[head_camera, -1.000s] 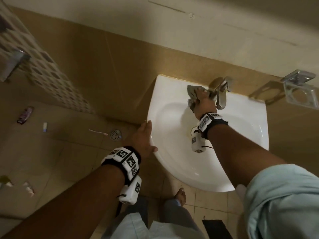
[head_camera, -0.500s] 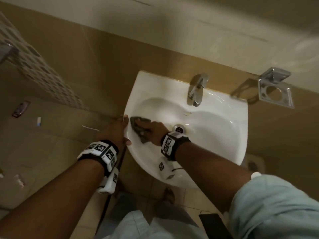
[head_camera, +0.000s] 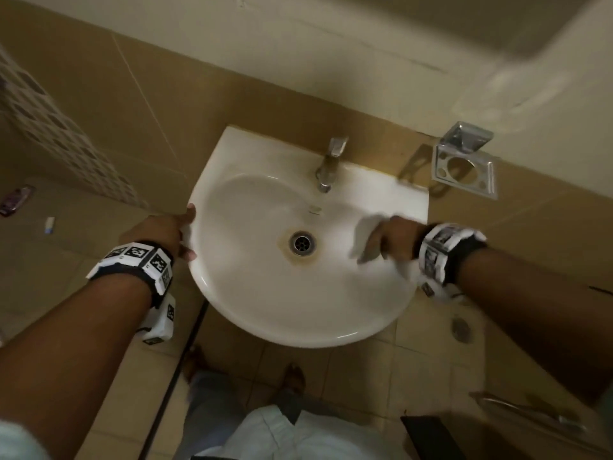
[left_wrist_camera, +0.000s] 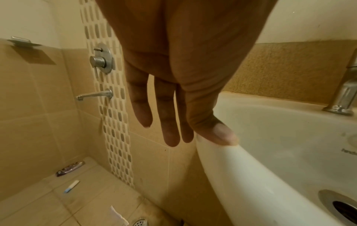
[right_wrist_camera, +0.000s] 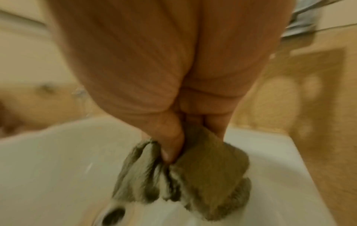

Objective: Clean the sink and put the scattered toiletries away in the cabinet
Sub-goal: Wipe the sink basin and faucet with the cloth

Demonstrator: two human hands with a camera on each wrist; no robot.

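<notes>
A white wall-hung sink (head_camera: pixel 265 313) fills the middle of the head view, with a stained drain (head_camera: pixel 302 244) and a chrome tap (head_camera: pixel 330 164). My right hand (head_camera: pixel 381 242) is inside the basin's right side, blurred by motion, and grips a grey cloth (right_wrist_camera: pixel 193 180) bunched between thumb and fingers. My left hand (head_camera: pixel 166 232) rests on the sink's left rim (left_wrist_camera: pixel 222 160), thumb on top and fingers straight down the outside. On the shower floor at left lie a dark purple sachet (head_camera: pixel 16 200) and a small white tube (head_camera: pixel 49 224).
A chrome tumbler holder (head_camera: pixel 464 171) hangs on the wall right of the sink. Shower mixer and spout (left_wrist_camera: pixel 96 94) are on the left wall. A floor drain (left_wrist_camera: pixel 140 222) lies below the sink. My bare feet (head_camera: pixel 292 376) stand on the tiles beneath the basin.
My right hand has swept the cloth from the tap, across the basin's left side, over to its right side. The left hand has stayed on the left rim.
</notes>
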